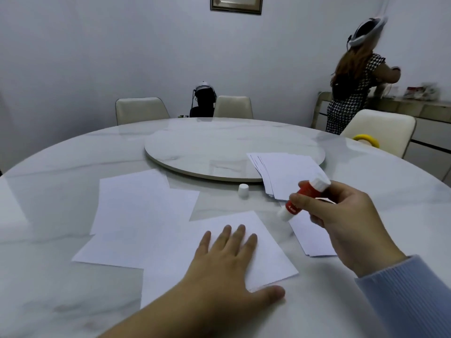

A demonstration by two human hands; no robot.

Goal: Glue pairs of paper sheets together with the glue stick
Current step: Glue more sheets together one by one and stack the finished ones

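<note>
glue stick (pixel 301 200) red with white ends; paper sheets (pixel 144 211) white; table (pixel 73 157) grey-veined white marble; sleeve (pixel 410 296) light blue.

The glue stick (pixel 302 200) is partly hidden by the right hand (pixel 341 215); items beyond the round table (pixel 73 152) are blurred.

Left hand (pixel 227 262) lies flat, fingers spread; right hand (pixel 341 215) curled, raised.

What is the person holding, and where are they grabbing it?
The right hand holds the glue stick around its red middle, fingers curled round it. The left hand holds nothing; it lies flat on a paper sheet.
</note>
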